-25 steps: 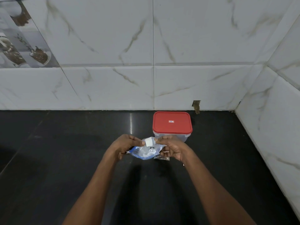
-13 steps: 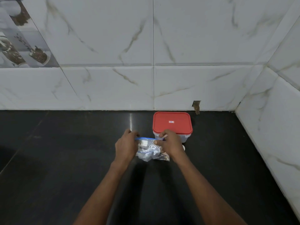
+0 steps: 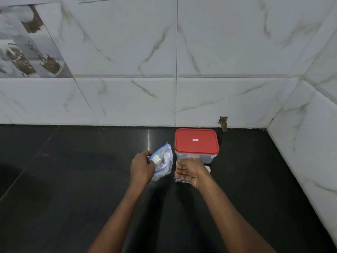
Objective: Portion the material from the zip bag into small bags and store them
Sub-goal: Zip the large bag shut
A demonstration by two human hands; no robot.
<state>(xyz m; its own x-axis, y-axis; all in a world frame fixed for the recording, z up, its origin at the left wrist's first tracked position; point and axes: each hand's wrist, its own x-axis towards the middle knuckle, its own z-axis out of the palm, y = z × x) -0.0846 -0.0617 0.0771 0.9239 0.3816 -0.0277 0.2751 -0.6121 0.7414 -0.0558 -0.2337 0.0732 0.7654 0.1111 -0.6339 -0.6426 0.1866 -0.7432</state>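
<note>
— Gripping the zip bag (image 3: 164,161) by its left edge, your left hand (image 3: 142,167) had its fingers curled round the blue strip. The bag was lifted off the counter (image 3: 73,179), I judged, its long axis running near to far with the far end tipped a little right.

— Your right hand (image 3: 189,171) held nothing. It lay palm up and fingers loose, just right of the bag and apart from it.

— That gap was what your next move turned on. The small bags (image 3: 182,181) lay under that right hand, so it was the nearer one to pick one up. The zip bag's mouth sat on the left, beside your left fingers.

— So you probably needed the mouth turned right, toward the small bags.

— I couldn't tell whether the zip was open. The blue line showed, but not its lips.

— You also couldn't count the small bags. Your palm covered most of them, and only a clear corner showed at the near side. I couldn't say whether the hand touched them either.

— The pieces inside the zip bag were white, but too small to name.

— The box (image 3: 206,157) stood just beyond your right hand with its red lid (image 3: 196,143) on. Your wrist half hid a round white thing (image 3: 208,168).
</note>
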